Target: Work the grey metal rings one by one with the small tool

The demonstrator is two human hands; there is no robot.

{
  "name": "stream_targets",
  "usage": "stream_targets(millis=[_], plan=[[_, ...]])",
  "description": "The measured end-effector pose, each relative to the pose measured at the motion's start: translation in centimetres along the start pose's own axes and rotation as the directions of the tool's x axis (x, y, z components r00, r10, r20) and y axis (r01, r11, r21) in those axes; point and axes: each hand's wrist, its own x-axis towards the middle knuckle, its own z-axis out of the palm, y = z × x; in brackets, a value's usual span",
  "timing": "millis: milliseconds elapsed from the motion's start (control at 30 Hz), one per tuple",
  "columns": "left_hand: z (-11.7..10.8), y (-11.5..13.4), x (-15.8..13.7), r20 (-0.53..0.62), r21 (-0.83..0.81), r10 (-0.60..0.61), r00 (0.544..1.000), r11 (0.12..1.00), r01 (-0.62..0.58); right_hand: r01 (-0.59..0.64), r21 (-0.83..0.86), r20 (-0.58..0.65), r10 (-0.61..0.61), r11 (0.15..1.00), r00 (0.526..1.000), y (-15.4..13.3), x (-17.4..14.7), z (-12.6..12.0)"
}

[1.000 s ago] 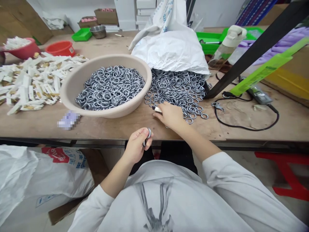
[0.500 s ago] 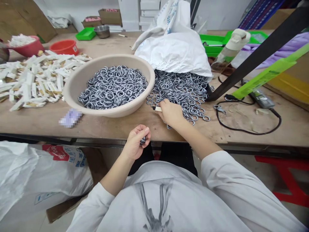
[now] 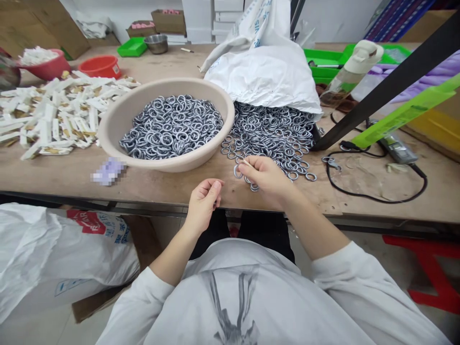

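The left hand (image 3: 204,203) is closed near the front edge of the surface (image 3: 161,184), thumb pressed down on curled fingers. A dark bit (image 3: 216,205) shows between them, most likely rings, though the fingers hide too much to be sure. The right hand (image 3: 268,179) grips a thin pale strip (image 3: 246,163) between thumb and fingers, and one grey ring (image 3: 237,171) sits right at its fingertips (whether pinched or only touched, I cannot tell).

The loose heap of rings (image 3: 271,129) spreads over the surface from under the white sack (image 3: 266,79), just beyond the right hand. To its left stands the wide bowl (image 3: 104,129), with many more rings (image 3: 176,127) inside.

To handle this well, it would help to work from the near fringe of the heap, where the rings lie singly, rather than dig into the pile where they overlap. The strip is best kept firmly back in the grip, leaving the fingertips free to lift a ring by its rim. The left hand should keep a light but closed hold; small smooth rings could slip past a loose finger.
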Motion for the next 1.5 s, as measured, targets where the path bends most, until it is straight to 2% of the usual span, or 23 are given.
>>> stream_targets(millis=[67, 100, 167, 233, 367, 567, 667, 800, 933, 1033, 1100, 1200, 1233, 1300, 1433, 1500], plan=[[0.6, -0.3, 0.0, 0.089, -0.010, -0.049, 0.995, 0.999, 0.050, 0.030, 0.293, 0.044, -0.045, 0.956, 0.998, 0.0, -1.5, 1.3], [1.0, -0.5, 0.0, 0.142, -0.032, -0.091, 0.986, 0.995, 0.096, 0.030, 0.358, 0.022, -0.041, 0.933, 0.999, 0.1, -2.1, 2.0], [1.6, -0.7, -0.3, 0.228, -0.091, -0.167, 0.959, 0.977, 0.191, 0.057, 0.364, -0.070, -0.033, 0.930, 0.997, 0.4, -2.9, 3.1], [2.1, -0.6, -0.6, 0.256, -0.142, -0.201, 0.945, 0.960, 0.242, 0.119, 0.305, -0.146, -0.077, 0.945, 0.986, 0.7, -3.4, 3.6], [2.2, -0.3, -1.2, 0.202, -0.157, -0.147, 0.968, 0.971, 0.180, 0.240, 0.271, -0.142, -0.208, 0.932, 0.968, 0.7, -4.0, 3.5], [2.4, 0.1, -1.6, 0.193, -0.189, -0.154, 0.969, 0.963, 0.190, 0.208, 0.178, -0.174, -0.177, 0.962, 0.969, 0.1, -4.2, 3.6], [2.5, 0.3, -1.6, 0.181, -0.211, -0.145, 0.973, 0.960, 0.182, 0.230, -0.021, -0.209, -0.230, 0.973, 0.951, 0.0, -4.6, 3.0], [2.6, 0.4, -1.7, 0.132, -0.241, -0.160, 0.978, 0.952, 0.188, 0.314, -0.339, -0.048, -0.350, 0.887, 0.936, -0.3, -5.6, 2.8], [2.8, 0.2, -1.6, 0.104, -0.235, -0.192, 0.976, 0.949, 0.212, 0.310, -0.463, -0.017, -0.358, 0.830, 0.933, -0.6, -6.1, 3.3], [2.8, 0.1, -1.7, 0.104, -0.223, -0.195, 0.975, 0.951, 0.214, 0.318, -0.483, -0.002, -0.364, 0.816, 0.931, -0.4, -6.0, 3.5], [2.7, 0.0, -2.0, 0.127, -0.204, -0.185, 0.975, 0.957, 0.208, 0.273, -0.459, -0.022, -0.318, 0.846, 0.948, -0.1, -5.5, 3.1], [2.6, -0.2, -2.5, 0.208, -0.151, -0.171, 0.963, 0.967, 0.204, 0.030, -0.467, -0.155, -0.115, 0.884, 0.981, 0.7, -3.7, 1.8], [2.5, -0.2, -2.6, 0.219, -0.140, -0.170, 0.961, 0.969, 0.204, -0.054, -0.508, -0.190, -0.051, 0.860, 0.980, 0.8, -2.9, 1.4], [2.3, -0.1, -2.7, 0.187, -0.144, -0.173, 0.967, 0.969, 0.201, -0.115, -0.641, -0.192, -0.014, 0.758, 0.981, 0.9, -1.0, 0.7], [1.5, 0.3, -2.0, 0.099, -0.168, -0.193, 0.976, 0.964, 0.207, -0.114, -0.846, -0.120, 0.021, 0.521, 0.992, 0.5, 2.7, 0.6], [1.0, 0.7, -1.7, 0.085, -0.197, -0.209, 0.974, 0.955, 0.222, -0.099, -0.869, -0.083, 0.054, 0.484, 0.995, 0.3, 3.7, 0.7]])
